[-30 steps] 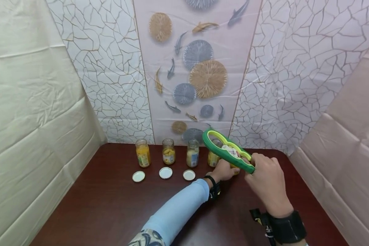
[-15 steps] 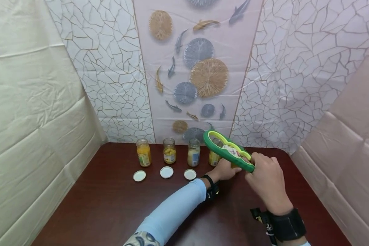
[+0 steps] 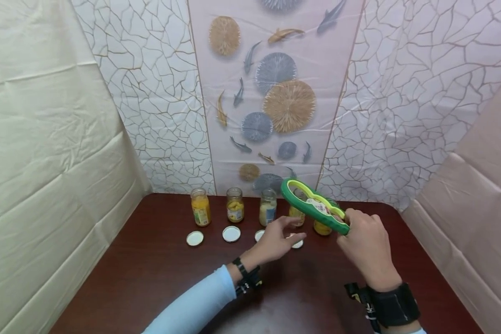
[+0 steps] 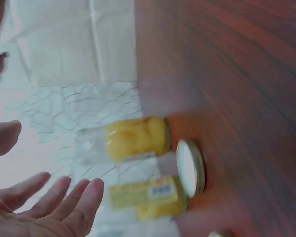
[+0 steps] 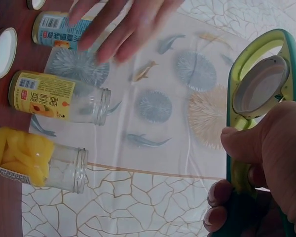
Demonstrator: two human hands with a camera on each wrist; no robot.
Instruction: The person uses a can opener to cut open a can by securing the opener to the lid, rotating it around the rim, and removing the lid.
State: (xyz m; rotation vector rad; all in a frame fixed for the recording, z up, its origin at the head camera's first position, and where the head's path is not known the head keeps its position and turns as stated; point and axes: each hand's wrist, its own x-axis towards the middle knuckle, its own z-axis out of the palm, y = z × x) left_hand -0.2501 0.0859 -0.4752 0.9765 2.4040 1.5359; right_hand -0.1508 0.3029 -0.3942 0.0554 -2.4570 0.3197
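Note:
A green jar opener is gripped in my right hand, raised over the table's right side. In the right wrist view a round lid sits within the opener's lime-green inner edge. My left hand hovers with spread, loosely bent fingers and holds nothing. Under its fingertips lies a lid, partly hidden. The rightmost jar, with yellow fruit pieces, stands lidless behind the opener. Left of it, a yellow-labelled jar also stands lidless, partly covered by the opener in the head view.
Further left stand open jars: a pale one, one with yellow chunks and an orange-yellow one. White-sided lids lie before them on the dark red table. Patterned cloth hangs behind.
My left hand has let go of the rightmost jar and drawn back leftward, uncovering that jar and a lid. My right hand keeps the jar opener at nearly the same spot.

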